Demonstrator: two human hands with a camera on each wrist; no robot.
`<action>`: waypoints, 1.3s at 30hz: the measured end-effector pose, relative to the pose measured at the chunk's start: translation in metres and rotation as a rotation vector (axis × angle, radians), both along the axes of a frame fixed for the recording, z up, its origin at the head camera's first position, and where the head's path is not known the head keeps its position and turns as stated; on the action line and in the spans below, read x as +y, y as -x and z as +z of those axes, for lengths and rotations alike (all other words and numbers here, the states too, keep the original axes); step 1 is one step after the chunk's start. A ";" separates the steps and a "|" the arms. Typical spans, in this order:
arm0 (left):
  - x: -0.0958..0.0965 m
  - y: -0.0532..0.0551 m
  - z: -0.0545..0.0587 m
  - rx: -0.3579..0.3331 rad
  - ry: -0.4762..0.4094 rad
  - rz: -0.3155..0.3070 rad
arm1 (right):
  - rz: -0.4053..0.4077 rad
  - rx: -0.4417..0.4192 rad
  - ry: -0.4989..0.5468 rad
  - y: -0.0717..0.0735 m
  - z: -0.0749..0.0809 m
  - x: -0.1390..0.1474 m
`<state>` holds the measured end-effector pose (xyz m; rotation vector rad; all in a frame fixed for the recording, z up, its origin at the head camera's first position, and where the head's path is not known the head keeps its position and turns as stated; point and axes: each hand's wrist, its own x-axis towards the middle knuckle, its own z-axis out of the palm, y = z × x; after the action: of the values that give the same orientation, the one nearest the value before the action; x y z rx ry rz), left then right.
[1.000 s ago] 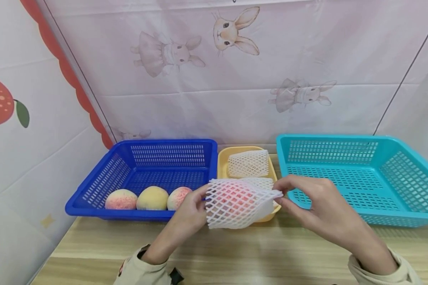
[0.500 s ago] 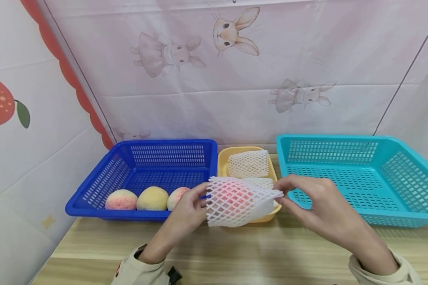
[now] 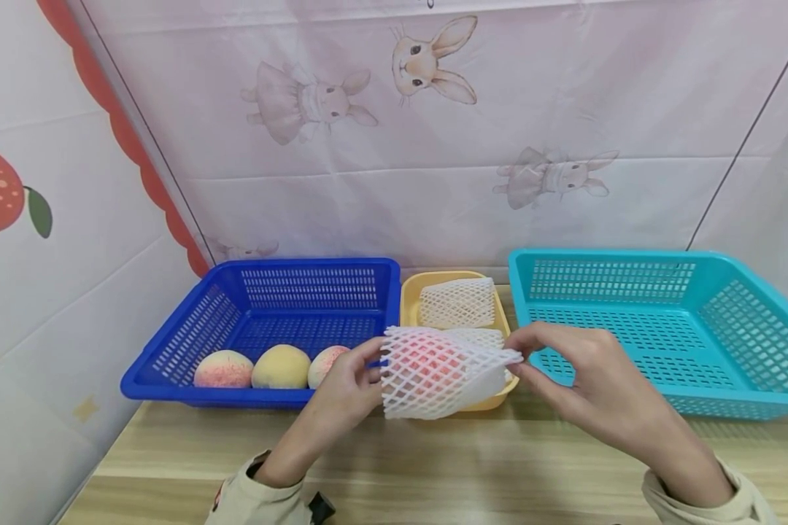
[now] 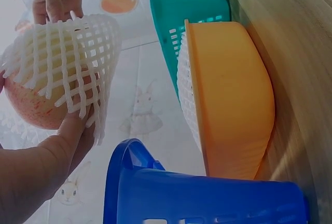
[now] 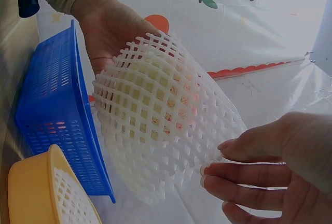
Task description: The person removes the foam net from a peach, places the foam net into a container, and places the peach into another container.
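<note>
A red and pale yellow peach [image 4: 36,107] sits inside a white foam fruit net [image 3: 427,375], held above the table in front of the yellow basket. My left hand [image 3: 341,394] grips the peach, its fingers reaching into the net's left opening. At the net's right end, my right hand [image 3: 584,375] pinches the mesh between thumb and index finger. The right wrist view shows the net [image 5: 171,130] stretched around the peach and narrowing toward that pinch. Part of my left hand is hidden behind the mesh.
A blue basket [image 3: 263,396] on the left holds several peaches along its front. More foam nets [image 3: 456,302] lie in the small yellow basket [image 3: 410,288] at centre. A turquoise basket [image 3: 748,397] stands right. Behind them hangs a rabbit-printed cloth [image 3: 368,211].
My left hand and its end of the net have risen very slightly. Both hands keep the same hold, and the right hand stays almost still.
</note>
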<state>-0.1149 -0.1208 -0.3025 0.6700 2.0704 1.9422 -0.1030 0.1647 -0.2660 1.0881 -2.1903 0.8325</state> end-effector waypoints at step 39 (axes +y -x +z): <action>-0.001 0.000 -0.001 -0.021 0.003 0.002 | -0.019 -0.006 -0.015 0.000 0.002 0.003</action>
<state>-0.1153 -0.1218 -0.3034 0.6448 2.0620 1.9385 -0.1031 0.1673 -0.2640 1.0715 -2.2122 0.8134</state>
